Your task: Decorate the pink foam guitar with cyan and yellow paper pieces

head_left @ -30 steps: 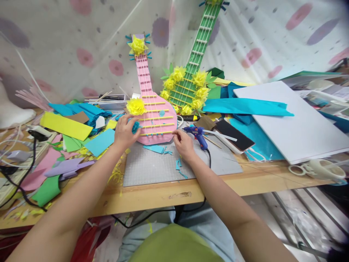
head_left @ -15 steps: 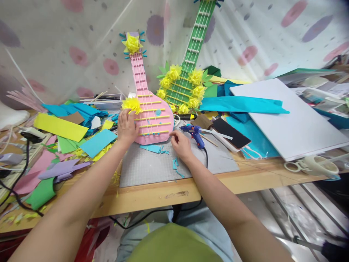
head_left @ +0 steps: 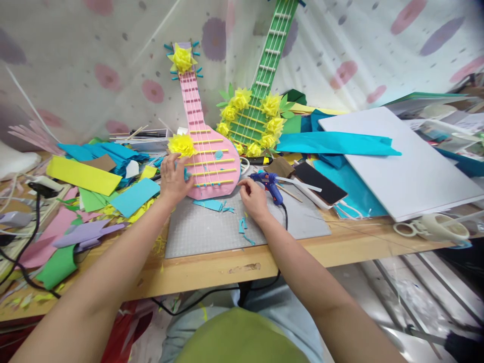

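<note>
A pink paper pipa (head_left: 215, 176) with white strings, yellow bars and small blue dots stands tilted back, its lower end on the grey cutting mat (head_left: 204, 237). One yellow paper flower (head_left: 182, 145) sits on its left shoulder and another (head_left: 183, 58) on its head. My left hand (head_left: 173, 177) grips the pipa's lower left edge, fingers bent, just below the shoulder flower. By the lower right edge is my right hand (head_left: 254, 197), with thumb and index finger pressed together; whatever they pinch is hidden. Blue paper scraps (head_left: 214, 205) lie between the hands.
A blue glue gun (head_left: 270, 187) lies right of my right hand, its cord running off the table's front. Behind leans a green pipa (head_left: 260, 85) with yellow flowers. Coloured paper (head_left: 85, 174) covers the left side; a phone (head_left: 319, 182) and white board (head_left: 401, 166) lie right.
My left hand has shifted slightly, its fingers lifting a little apart at the pipa's edge. My right hand has moved slightly to the right. The pipa stays almost in place.
</note>
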A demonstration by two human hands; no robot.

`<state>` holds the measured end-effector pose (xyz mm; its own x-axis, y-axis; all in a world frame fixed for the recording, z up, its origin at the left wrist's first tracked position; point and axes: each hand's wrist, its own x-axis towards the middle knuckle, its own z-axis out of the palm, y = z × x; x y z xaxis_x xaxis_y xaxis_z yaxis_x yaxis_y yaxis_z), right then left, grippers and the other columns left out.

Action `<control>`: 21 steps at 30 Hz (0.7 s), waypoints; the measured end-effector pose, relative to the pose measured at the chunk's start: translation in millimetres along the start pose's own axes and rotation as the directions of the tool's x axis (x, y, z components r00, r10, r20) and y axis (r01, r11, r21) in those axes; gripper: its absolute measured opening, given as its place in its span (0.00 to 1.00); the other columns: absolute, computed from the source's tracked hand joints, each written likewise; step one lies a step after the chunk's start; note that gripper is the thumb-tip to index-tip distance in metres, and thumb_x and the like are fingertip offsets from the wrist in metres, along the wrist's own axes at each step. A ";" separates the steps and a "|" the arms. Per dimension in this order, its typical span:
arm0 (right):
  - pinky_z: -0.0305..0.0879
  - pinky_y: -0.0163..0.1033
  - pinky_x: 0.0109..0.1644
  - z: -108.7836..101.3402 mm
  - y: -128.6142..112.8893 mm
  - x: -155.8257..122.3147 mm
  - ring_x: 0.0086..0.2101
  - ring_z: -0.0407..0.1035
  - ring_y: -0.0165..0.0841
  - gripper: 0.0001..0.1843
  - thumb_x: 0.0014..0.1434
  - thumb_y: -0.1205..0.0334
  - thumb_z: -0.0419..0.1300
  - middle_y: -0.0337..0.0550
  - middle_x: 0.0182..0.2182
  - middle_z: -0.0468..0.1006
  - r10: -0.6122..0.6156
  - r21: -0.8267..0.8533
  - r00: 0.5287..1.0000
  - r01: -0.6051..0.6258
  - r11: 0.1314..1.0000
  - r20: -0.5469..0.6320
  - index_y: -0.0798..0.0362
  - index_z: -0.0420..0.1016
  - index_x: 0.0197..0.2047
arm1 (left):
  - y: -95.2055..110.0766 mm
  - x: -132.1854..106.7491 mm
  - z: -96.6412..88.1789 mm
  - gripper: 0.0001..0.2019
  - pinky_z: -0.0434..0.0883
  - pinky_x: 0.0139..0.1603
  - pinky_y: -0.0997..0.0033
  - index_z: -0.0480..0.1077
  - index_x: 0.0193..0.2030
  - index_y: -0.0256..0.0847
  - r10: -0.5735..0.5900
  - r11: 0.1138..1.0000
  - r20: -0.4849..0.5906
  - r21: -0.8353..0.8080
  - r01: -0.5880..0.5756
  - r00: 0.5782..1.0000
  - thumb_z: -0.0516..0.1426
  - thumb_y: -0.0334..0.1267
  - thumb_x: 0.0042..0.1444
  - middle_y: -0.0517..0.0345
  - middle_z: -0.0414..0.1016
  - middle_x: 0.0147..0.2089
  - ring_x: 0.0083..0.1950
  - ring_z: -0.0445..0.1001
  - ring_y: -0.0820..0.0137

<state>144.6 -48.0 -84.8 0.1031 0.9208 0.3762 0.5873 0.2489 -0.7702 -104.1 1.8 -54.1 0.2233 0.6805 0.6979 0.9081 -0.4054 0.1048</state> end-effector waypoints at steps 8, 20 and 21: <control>0.61 0.38 0.36 -1.6 -1.3 -0.4 0.29 0.66 0.33 0.09 0.53 0.64 0.47 0.39 0.28 0.73 -0.001 -0.005 1.000 0.001 1.000 0.003 0.48 0.67 0.33 | -6.8 8.9 -2.7 0.20 0.52 0.63 0.45 0.67 0.48 0.42 0.122 0.993 0.050 -0.008 -0.122 0.991 0.53 0.29 0.46 0.47 0.60 0.56 0.61 0.57 0.54; 0.61 0.38 0.36 -1.6 -1.4 -1.6 0.29 0.66 0.33 0.10 0.53 0.65 0.47 0.39 0.29 0.74 0.006 -0.020 1.000 -0.006 1.000 0.024 0.48 0.69 0.33 | -19.8 24.2 -15.5 0.06 0.58 0.58 0.42 0.74 0.28 0.41 0.295 0.953 0.250 -0.011 -0.302 0.922 0.54 0.34 0.46 0.48 0.66 0.49 0.58 0.59 0.51; 0.61 0.38 0.36 -1.4 -1.2 -1.7 0.29 0.66 0.33 0.10 0.53 0.65 0.47 0.39 0.28 0.73 0.004 -0.018 1.000 -0.004 1.000 0.024 0.48 0.69 0.33 | -19.9 25.2 -16.2 0.06 0.58 0.58 0.42 0.74 0.28 0.42 0.298 0.952 0.254 -0.015 -0.304 0.920 0.55 0.34 0.45 0.48 0.66 0.49 0.58 0.59 0.51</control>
<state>144.8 -50.2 -83.9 0.0862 0.9288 0.3604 0.6014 0.2399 -0.7620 -122.3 17.2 -27.1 0.5662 0.6605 0.4931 0.7915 -0.6026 -0.1018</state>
